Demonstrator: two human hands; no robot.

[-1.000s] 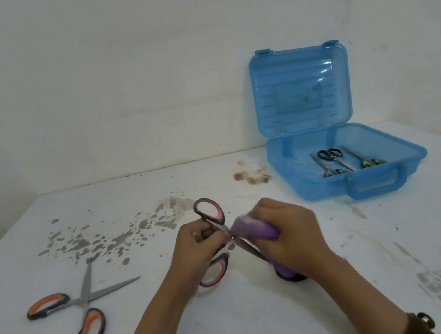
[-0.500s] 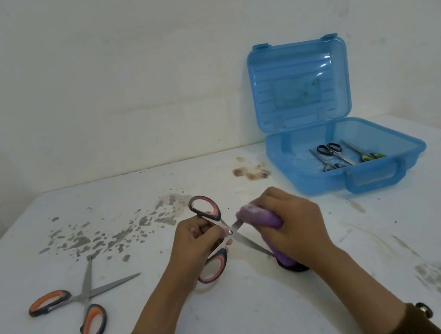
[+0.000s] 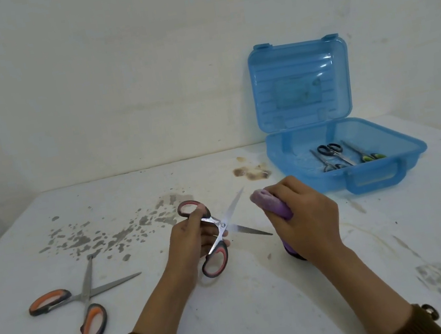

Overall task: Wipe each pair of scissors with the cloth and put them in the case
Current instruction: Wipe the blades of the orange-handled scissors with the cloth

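holding spread pink scissors, purple cloth just beside

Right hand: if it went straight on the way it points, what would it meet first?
Probably the raised blade of the pink-handled scissors that the left hand holds open; the purple cloth gripped in the right hand leads. Depth is unclear, so it could pass beside it.

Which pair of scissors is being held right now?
The pink-handled pair, gripped in the left hand with blades spread. The orange-handled pair lies untouched on the table, and the small ones lie in the blue case.
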